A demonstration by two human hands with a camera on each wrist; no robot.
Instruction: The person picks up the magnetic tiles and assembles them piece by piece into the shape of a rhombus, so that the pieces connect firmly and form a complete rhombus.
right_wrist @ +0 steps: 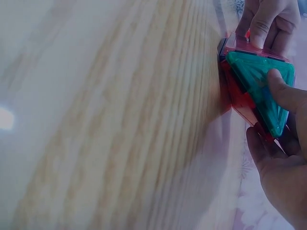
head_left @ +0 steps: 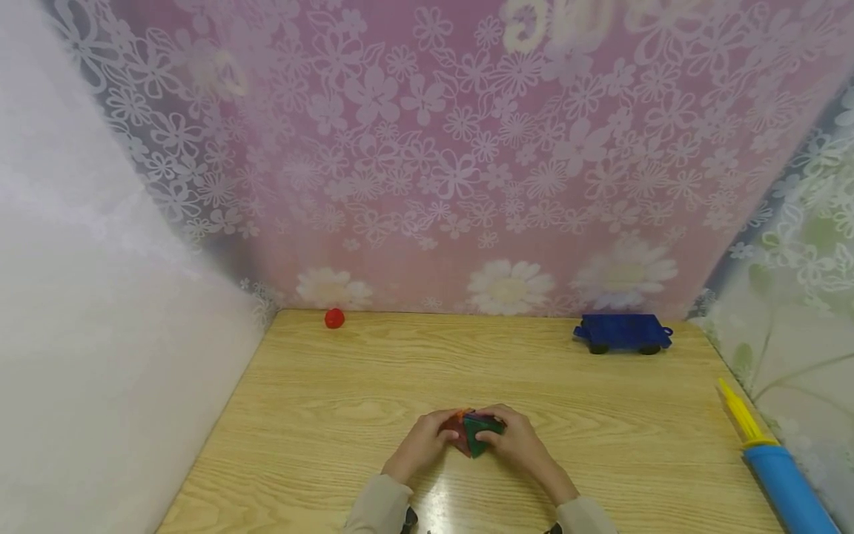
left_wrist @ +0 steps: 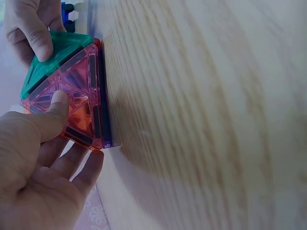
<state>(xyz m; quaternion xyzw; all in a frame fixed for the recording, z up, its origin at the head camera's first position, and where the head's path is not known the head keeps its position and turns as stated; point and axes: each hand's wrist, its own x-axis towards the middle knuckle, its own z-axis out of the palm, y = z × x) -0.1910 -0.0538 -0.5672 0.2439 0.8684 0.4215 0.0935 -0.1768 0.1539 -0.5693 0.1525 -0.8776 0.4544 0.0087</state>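
Observation:
Between the two hands sits a small solid built of see-through coloured magnetic tiles, low at the wooden table. My left hand (head_left: 425, 439) grips its left side, thumb pressed on a pink triangular tile (left_wrist: 82, 76) and fingers behind. On the other side, my right hand (head_left: 515, 439) holds it with the thumb flat on a green triangular tile (right_wrist: 268, 86) and fingers curled round the back. The green and pink tiles meet at an upright edge facing me. Orange and red tiles (left_wrist: 81, 119) show through the pink one. Much of the far side is hidden by fingers.
A red ball-like piece (head_left: 334, 318) lies at the table's back left. A dark blue toy wagon (head_left: 623, 332) stands at the back right. Along the right edge lies a blue and yellow pump (head_left: 777, 463). Flowered cloth (head_left: 467, 185) hangs behind the wooden table (head_left: 320, 445).

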